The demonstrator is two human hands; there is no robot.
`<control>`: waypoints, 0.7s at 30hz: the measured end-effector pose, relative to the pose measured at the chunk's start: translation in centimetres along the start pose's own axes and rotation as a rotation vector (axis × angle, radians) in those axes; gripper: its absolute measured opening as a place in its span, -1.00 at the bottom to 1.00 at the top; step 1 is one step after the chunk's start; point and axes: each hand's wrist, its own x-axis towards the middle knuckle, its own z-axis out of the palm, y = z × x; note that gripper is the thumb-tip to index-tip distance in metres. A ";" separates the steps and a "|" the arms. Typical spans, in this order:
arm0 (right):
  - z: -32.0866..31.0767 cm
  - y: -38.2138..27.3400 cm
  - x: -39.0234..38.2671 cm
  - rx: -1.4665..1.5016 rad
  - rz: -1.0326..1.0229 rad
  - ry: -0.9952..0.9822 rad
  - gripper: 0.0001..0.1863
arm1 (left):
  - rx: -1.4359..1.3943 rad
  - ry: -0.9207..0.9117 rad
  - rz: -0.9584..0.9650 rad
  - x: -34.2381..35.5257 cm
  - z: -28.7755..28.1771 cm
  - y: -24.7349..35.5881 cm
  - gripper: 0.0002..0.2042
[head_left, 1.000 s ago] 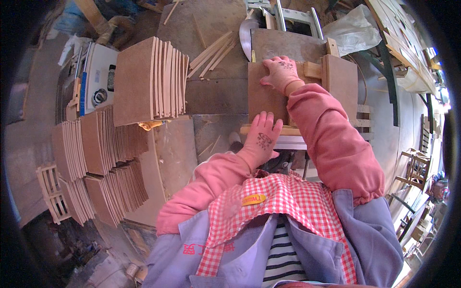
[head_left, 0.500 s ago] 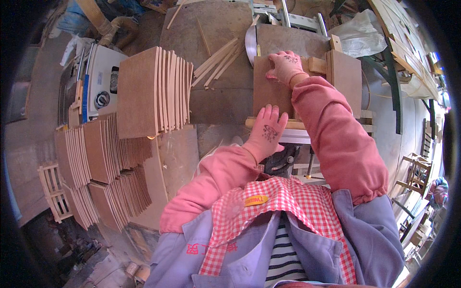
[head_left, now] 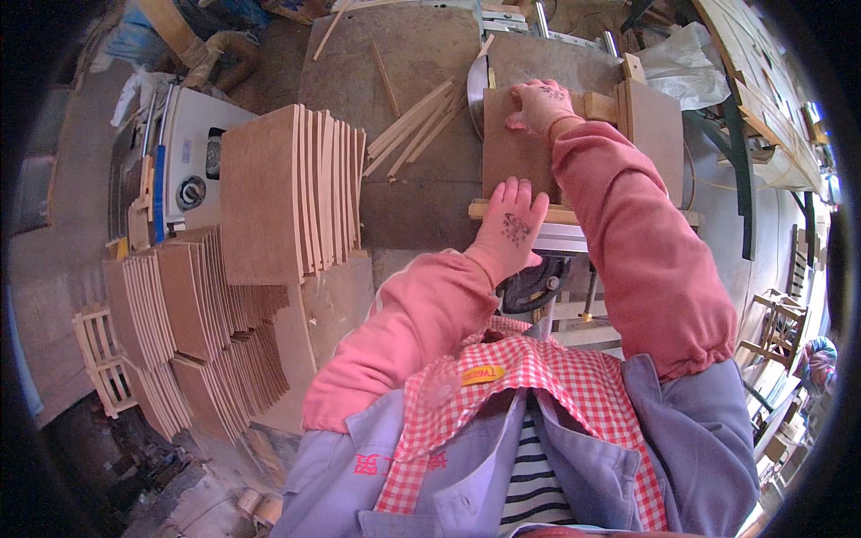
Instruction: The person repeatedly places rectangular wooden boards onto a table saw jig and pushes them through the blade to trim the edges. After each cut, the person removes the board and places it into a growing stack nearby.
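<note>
My pink-gloved right hand (head_left: 543, 108) grips the far part of a brown board (head_left: 515, 160) with bent fingers, beside a wooden block (head_left: 599, 107). The board lies next to a circular saw blade (head_left: 477, 94). Lower down, my left hand (head_left: 513, 229) has outstretched fingers resting at the board's near edge and a wooden bar (head_left: 480, 210), above a metal rail (head_left: 560, 238). Another brown panel (head_left: 656, 143) stands right of the block.
Stacked boards (head_left: 258, 197) and lower stacks (head_left: 197, 314) fill the left, beside another machine (head_left: 193, 148). Loose strips (head_left: 408, 125) lie on the metal tabletop (head_left: 350, 63). A timber rack (head_left: 762, 125), plastic sheeting (head_left: 682, 76) and another person (head_left: 816, 363) are at the right.
Both hands and the board have moved forward, away from my body, and a little rightward along the blade. More of the mechanism beneath the rail shows.
</note>
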 end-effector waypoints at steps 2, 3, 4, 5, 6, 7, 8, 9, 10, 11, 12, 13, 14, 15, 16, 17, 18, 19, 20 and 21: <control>-0.1 0.1 0.7 -0.001 0.001 0.023 -0.32 | 0.009 0.024 -0.002 0.6 -0.2 -0.3 0.01; -0.2 0.2 1.1 -0.003 0.011 0.025 -0.30 | 0.017 0.024 -0.001 0.9 -0.2 -0.5 0.01; -0.3 0.2 1.4 -0.003 0.010 0.025 -0.30 | 0.023 0.023 0.001 1.2 -0.3 -0.7 0.00; -0.4 0.3 1.7 -0.005 0.018 0.017 -0.30 | 0.026 0.024 0.003 1.5 -0.3 -0.9 0.00; -0.6 0.3 2.1 -0.004 0.028 0.007 -0.30 | 0.022 0.025 0.003 1.8 -0.3 -1.2 0.02; -0.8 0.3 2.4 -0.011 0.027 0.009 -0.30 | 0.014 0.027 0.005 2.1 -0.3 -1.4 0.05; -1.0 0.4 2.6 -0.015 0.028 0.009 -0.31 | 0.007 0.017 0.004 2.4 -0.4 -1.7 0.07; -1.1 0.4 2.9 -0.017 0.024 0.016 -0.31 | 0.000 0.029 0.003 2.7 -0.4 -1.8 0.06; -1.2 0.4 3.1 -0.017 0.030 0.010 -0.31 | -0.007 0.028 0.001 3.1 -0.4 -2.0 0.05; -1.3 0.5 3.5 -0.016 0.030 0.011 -0.31 | -0.016 0.032 0.000 3.4 -0.4 -2.2 0.05; -1.4 0.6 3.8 -0.016 0.032 0.010 -0.31 | -0.008 0.039 -0.002 3.6 -0.4 -2.3 0.04; -1.5 0.7 4.1 -0.011 0.031 0.007 -0.31 | -0.002 0.050 -0.003 3.9 -0.5 -2.5 0.03; -1.6 0.8 4.5 -0.008 0.032 0.003 -0.30 | 0.002 0.049 -0.005 4.1 -0.6 -2.6 0.03; -1.6 0.9 4.8 -0.005 0.033 0.000 -0.30 | -0.002 0.057 -0.004 4.4 -0.7 -2.8 0.03; -1.6 1.0 5.2 -0.008 0.037 0.003 -0.29 | -0.008 0.053 -0.004 4.7 -0.8 -3.0 0.03; -1.7 1.1 5.5 -0.012 0.041 0.006 -0.29 | -0.016 0.035 -0.006 4.9 -0.9 -3.1 0.02; -1.7 1.2 5.8 -0.015 0.046 0.009 -0.28 | -0.004 0.034 -0.002 5.3 -1.0 -3.3 0.02; -1.8 1.3 6.1 -0.018 0.049 0.009 -0.28 | 0.006 0.019 0.000 5.6 -1.1 -3.5 0.01; -2.0 1.3 6.5 -0.022 0.051 0.011 -0.27 | 0.018 0.021 0.004 5.9 -1.2 -3.7 0.01; -2.1 1.3 6.9 -0.025 0.057 0.011 -0.26 | 0.019 0.018 0.001 6.1 -1.2 -3.9 0.01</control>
